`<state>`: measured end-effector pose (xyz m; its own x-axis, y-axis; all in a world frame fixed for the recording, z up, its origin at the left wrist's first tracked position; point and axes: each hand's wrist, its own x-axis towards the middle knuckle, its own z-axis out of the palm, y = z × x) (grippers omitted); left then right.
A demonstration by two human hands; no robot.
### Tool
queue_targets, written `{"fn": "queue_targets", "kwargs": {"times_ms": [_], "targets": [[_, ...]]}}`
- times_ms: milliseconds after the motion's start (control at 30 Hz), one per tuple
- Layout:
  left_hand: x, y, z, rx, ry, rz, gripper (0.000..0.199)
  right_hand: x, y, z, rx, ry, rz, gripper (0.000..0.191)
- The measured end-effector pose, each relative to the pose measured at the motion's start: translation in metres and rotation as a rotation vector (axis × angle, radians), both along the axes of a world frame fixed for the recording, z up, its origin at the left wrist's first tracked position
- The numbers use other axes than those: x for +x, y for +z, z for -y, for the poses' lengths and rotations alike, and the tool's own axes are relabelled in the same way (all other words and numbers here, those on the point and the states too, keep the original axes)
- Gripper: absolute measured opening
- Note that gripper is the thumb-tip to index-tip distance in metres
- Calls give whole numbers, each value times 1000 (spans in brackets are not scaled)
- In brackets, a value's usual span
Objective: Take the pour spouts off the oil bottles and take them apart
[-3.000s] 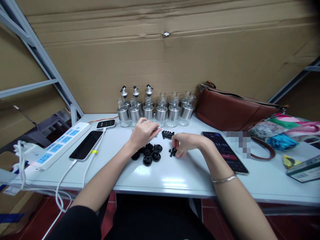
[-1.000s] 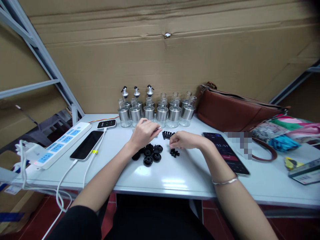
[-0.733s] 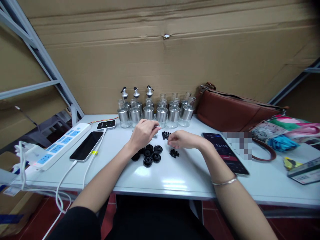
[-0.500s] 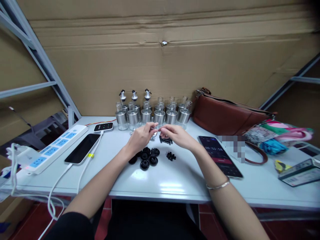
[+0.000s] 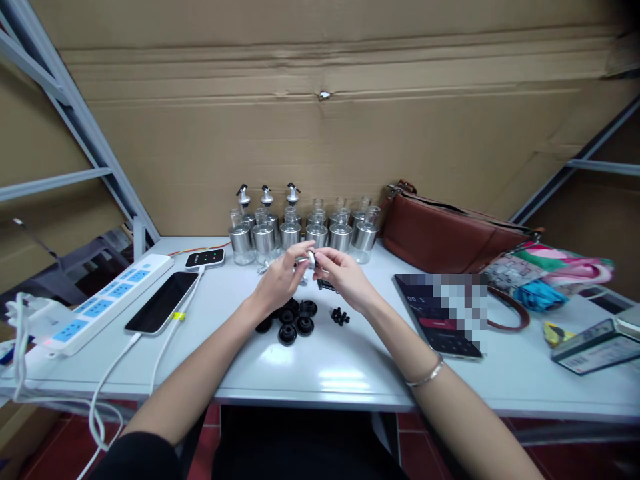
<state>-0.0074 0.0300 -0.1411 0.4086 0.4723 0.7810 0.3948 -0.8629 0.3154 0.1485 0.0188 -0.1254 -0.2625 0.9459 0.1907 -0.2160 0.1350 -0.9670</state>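
Close together over the middle of the table, both hands grip one small silver-and-black pourer part [image 5: 311,259]. My left hand [image 5: 281,279] pinches it from the left, and my right hand [image 5: 342,275] has its fingertips on the right side. Fingers cover much of the part. Beneath my left hand lie several black round caps [image 5: 304,325]. Several tiny black pieces [image 5: 340,316] form a pile below my right hand, while black strip-like pieces [image 5: 327,285] are partly hidden behind it. Silver pieces [image 5: 263,268] show behind my left hand.
Glass bottles with steel sleeves [image 5: 317,239] stand in rows at the back; three carry silver pourers [image 5: 267,195]. A power strip [image 5: 113,303], phone [image 5: 163,302] and small white device [image 5: 205,258] lie left. A brown bag [image 5: 450,230], second phone [image 5: 437,323] and box [image 5: 600,347] are right.
My right hand has closed in on my left, and the silver-and-black part now shows between their fingertips. The whole view has shifted slightly.
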Motion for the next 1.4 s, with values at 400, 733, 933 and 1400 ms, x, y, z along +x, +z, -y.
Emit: {"fn": "queue_targets", "kwargs": {"times_ms": [400,733,933,1400], "targets": [[0,6,2,104,43,-84,30,3,0,-4,-70,-7,-8,32],[-1,2,-2,120,60,-87,35,-1,-3,-2,3,-52,190,33],[0,-4,-4,112,57,-72,34,1,-7,-2,140,-127,437,35],[0,2,-3,90,146,-98,33,1,-11,-9,191,-176,433,51]]}}
